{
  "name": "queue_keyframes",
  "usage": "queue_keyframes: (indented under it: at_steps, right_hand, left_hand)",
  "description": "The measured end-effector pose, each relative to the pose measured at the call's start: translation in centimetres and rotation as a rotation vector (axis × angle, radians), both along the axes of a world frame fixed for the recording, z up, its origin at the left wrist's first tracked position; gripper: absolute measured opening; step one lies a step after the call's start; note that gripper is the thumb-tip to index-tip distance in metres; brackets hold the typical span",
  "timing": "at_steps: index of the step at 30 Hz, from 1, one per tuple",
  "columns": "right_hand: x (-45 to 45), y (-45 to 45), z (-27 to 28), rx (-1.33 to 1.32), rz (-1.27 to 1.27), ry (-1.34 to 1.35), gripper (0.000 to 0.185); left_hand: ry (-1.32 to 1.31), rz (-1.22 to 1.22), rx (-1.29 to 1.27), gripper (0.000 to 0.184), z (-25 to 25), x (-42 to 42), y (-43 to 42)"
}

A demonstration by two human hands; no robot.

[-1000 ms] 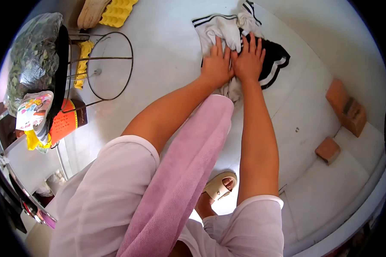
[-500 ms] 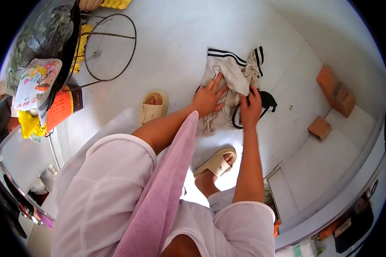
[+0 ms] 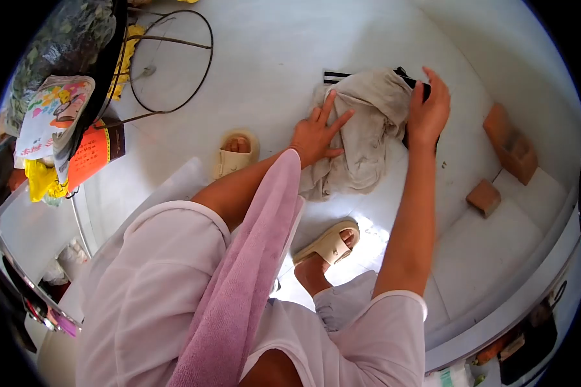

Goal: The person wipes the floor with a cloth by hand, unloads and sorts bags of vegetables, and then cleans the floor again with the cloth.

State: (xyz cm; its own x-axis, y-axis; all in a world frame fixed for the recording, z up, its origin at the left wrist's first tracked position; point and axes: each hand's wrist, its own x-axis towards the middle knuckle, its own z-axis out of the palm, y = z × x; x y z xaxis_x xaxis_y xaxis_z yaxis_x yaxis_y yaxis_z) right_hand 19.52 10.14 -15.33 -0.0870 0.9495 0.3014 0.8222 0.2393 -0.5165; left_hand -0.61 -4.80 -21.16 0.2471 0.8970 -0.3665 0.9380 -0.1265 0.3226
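A crumpled beige cloth garment (image 3: 368,138) with black trim and black-and-white stripes at its far edge lies on the pale floor. My left hand (image 3: 315,135) rests on its left side, fingers spread flat. At the garment's right edge, my right hand (image 3: 430,111) has thumb and fingers curled around a black part; some of that part is hidden beneath the hand. A pink towel (image 3: 245,271) hangs down in front of me, its tip close to my left wrist.
Beige slippers on my feet stand near the garment, one slipper (image 3: 236,155) left and another slipper (image 3: 329,245) nearer. Bricks (image 3: 510,145) lie by the right wall. A wire ring stand (image 3: 210,48) and bagged goods (image 3: 55,122) are at the left.
My right hand has moved up and right, taking the garment's black part along. The beige cloth now spreads wider and covers most of the stripes. My left hand stays on it, fingers more spread.
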Motion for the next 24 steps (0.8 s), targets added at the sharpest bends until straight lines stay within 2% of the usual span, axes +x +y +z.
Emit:
queue_keyframes:
  at_steps: [2, 5, 8, 10, 12, 13, 15, 16, 17, 19, 20, 22, 24]
  right_hand:
    - [-0.6, -3.5, -3.7, -0.053, 0.088, 0.010, 0.048]
    - [-3.5, -9.3, -7.9, -0.197, -0.137, -0.284, 0.067]
    - [-5.1, -8.7, -11.7, -0.155, -0.176, -0.275, 0.082]
    - [-6.4, -6.5, -12.6, -0.039, -0.079, -0.261, 0.073]
    - [-8.9, -4.2, -13.3, 0.050, 0.164, -0.082, 0.067]
    - [-10.9, -3.5, -13.6, 0.044, 0.259, -0.028, 0.065]
    - [-16.7, -3.4, -12.8, -0.001, 0.390, 0.004, 0.061]
    - [-19.7, -3.4, -12.7, 0.028, 0.423, -0.023, 0.059]
    - [-21.9, -3.0, -11.9, 0.042, 0.511, -0.018, 0.065]
    - [-25.2, -1.6, -13.8, -0.056, 0.622, -0.043, 0.066]
    - [-25.2, 0.1, -14.3, -0.039, 0.609, -0.080, 0.064]
    - [-25.1, 3.3, -14.2, -0.021, 0.597, -0.150, 0.058]
    - [-23.3, 6.9, -14.3, -0.068, 0.466, -0.260, 0.061]
  left_hand:
    - [-0.027, -0.002, 0.016, 0.107, -0.8, 0.1, 0.2]
    - [-0.012, -0.007, 0.028, 0.109, -1.7, -0.5, 0.4]
    - [-0.003, -0.004, 0.095, 0.112, -2.3, -0.8, 0.0]
    - [-0.008, 0.112, 0.103, 0.114, -2.8, -1.6, 0.5]
    - [-0.009, 0.266, 0.188, 0.114, -3.1, -3.1, 1.2]
    - [-0.061, 0.386, 0.159, 0.113, -1.6, -4.3, 1.6]
    - [-0.029, 0.604, 0.217, 0.110, -2.2, -6.3, 1.3]
    - [0.138, 0.658, 0.264, 0.109, -2.6, -6.9, 1.2]
    - [0.172, 0.700, 0.193, 0.108, -3.1, -7.9, 0.9]
    - [0.181, 0.838, 0.165, 0.108, -2.2, -7.1, 3.2]
    - [0.190, 0.909, 0.147, 0.108, -1.9, -6.9, 4.0]
    - [0.264, 0.863, 0.292, 0.107, -3.4, -7.3, 6.0]
    - [0.274, 0.794, 0.376, 0.105, -4.6, -7.5, 9.0]
